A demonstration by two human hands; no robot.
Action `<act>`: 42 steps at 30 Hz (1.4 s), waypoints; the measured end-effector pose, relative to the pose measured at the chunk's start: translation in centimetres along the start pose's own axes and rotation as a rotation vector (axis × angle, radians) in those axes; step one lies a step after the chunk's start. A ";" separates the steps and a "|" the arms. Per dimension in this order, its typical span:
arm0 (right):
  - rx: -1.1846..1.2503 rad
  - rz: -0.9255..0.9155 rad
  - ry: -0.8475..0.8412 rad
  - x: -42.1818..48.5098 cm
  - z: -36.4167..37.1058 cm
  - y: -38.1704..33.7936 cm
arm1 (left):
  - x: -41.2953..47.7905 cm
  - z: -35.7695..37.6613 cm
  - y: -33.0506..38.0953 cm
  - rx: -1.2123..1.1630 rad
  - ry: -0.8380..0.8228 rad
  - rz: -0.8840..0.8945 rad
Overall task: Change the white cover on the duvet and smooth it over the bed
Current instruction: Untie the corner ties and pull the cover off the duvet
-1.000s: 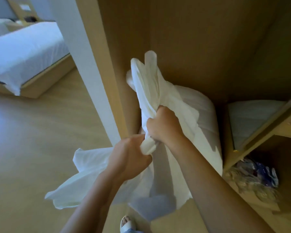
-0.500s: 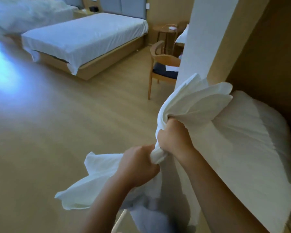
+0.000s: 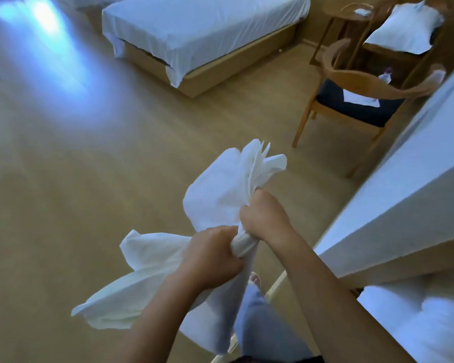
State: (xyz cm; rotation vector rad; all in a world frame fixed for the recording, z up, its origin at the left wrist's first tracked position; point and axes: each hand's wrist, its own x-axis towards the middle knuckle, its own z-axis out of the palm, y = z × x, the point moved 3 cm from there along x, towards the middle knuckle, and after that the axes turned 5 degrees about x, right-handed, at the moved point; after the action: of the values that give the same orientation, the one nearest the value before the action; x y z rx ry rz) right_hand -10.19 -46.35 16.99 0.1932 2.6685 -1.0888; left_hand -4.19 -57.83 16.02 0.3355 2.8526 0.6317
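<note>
A bunched white cover point(image 3: 215, 195) hangs in front of me, gathered into a tight twist between both fists. My left hand point(image 3: 207, 258) grips the twist from below left, and loose cloth trails down from it to the lower left. My right hand point(image 3: 264, 218) grips it just above, with folds fanning out past the knuckles. The bed point(image 3: 202, 30) with a white sheet and wooden base stands across the room at the top. A white padded bundle point(image 3: 417, 318), perhaps the duvet, lies at the lower right.
A wooden armchair point(image 3: 357, 93) with a dark seat stands at the upper right, a second chair holding a pillow point(image 3: 404, 27) behind it. A white wall corner point(image 3: 404, 192) juts in at right. Bare wooden floor point(image 3: 89, 166) spreads between me and the bed.
The view has swung left, from the wardrobe to the room. Both hands keep their grip on the cover, which has come away from the wardrobe and the padded bundle.
</note>
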 end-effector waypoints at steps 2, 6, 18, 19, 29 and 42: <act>0.003 -0.041 -0.027 3.9 1.2 -1.8 | 2.7 -0.8 -2.3 -0.066 -0.010 -0.076; 0.009 -0.125 -0.132 12.5 2.8 -5.0 | 9.4 -2.3 -6.4 -0.181 -0.020 -0.235; -0.184 -0.359 -0.321 36.5 1.6 -11.4 | 33.0 -9.7 -15.3 -1.052 -0.116 -0.639; -0.210 -0.372 -0.311 38.6 1.3 -11.7 | 35.5 -10.2 -15.9 -1.127 -0.106 -0.691; -0.237 -0.339 -0.199 64.2 -2.6 -17.0 | 67.6 -14.8 -21.1 -1.375 0.059 -0.846; 0.606 0.133 -0.293 93.6 -13.5 -18.3 | 97.8 -21.2 -21.6 -0.832 0.115 -0.404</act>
State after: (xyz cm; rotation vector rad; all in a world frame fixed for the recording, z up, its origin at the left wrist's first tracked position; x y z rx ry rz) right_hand -106.38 -47.38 12.26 0.2873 1.9811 -1.6992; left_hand -106.47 -59.58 11.30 -0.4043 2.3455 1.6474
